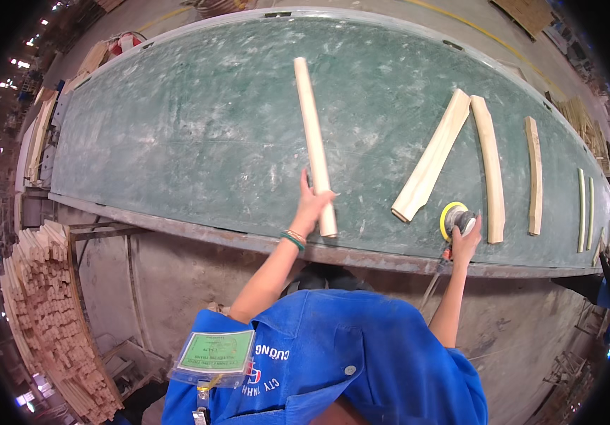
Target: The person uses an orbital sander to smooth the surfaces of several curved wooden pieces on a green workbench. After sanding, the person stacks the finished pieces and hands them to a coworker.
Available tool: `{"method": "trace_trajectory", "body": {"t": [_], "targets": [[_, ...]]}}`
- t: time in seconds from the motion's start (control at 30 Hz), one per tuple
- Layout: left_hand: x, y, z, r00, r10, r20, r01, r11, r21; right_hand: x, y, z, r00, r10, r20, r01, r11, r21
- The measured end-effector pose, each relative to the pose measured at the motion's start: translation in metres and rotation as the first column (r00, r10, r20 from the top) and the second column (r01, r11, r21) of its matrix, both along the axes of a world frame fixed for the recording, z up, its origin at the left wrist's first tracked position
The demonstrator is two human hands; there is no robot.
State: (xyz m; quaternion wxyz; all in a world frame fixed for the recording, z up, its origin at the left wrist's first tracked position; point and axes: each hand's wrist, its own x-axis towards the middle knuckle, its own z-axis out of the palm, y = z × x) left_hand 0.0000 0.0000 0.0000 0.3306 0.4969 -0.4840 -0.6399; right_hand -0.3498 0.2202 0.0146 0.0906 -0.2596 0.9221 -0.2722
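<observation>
My left hand (312,204) is closed round the near end of a long pale wooden piece (310,120), which points away from me across the green table (177,142). In my right hand (466,243) is an orbital sander (456,221) with a yellow-rimmed pad, tilted on its side near the table's front edge. A hose runs down from the sander. Just beyond it, a wide shaped wooden piece (432,156) lies slanted. Close to the right of the sander lies a curved wooden piece (489,170).
Farther right lie another wooden piece (534,177) and thin strips (581,209). A big stack of wooden strips (53,312) stands left of the table. At the far right edge, another person's dark-gloved hand (608,269) reaches in.
</observation>
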Motion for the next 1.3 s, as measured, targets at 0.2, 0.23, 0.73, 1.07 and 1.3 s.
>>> {"method": "trace_trajectory", "body": {"t": [0.2,0.23,0.73,1.07,1.3], "targets": [[0.06,0.003,0.04,0.566,0.367,-0.738,0.328,0.721,0.611,0.016,-0.015,0.015,0.841,0.163,-0.517,0.018,0.945,0.327],[0.075,0.009,0.041,0.582,0.322,-0.747,0.325,0.75,0.577,0.02,-0.027,0.017,0.886,0.129,-0.445,0.058,0.922,0.383],[0.148,0.078,0.059,0.788,-0.445,0.425,0.46,0.885,0.074,-0.018,0.005,0.025,0.963,0.187,-0.194,-0.157,0.974,0.163],[0.176,0.155,0.062,0.336,-0.286,0.897,0.558,0.828,0.055,0.116,-0.046,0.077,0.937,0.346,-0.046,-0.344,0.938,0.037],[0.177,0.189,0.033,0.263,-0.139,0.955,0.562,0.826,-0.035,0.206,-0.125,0.068,0.516,0.836,0.184,-0.854,0.52,0.031]]}}
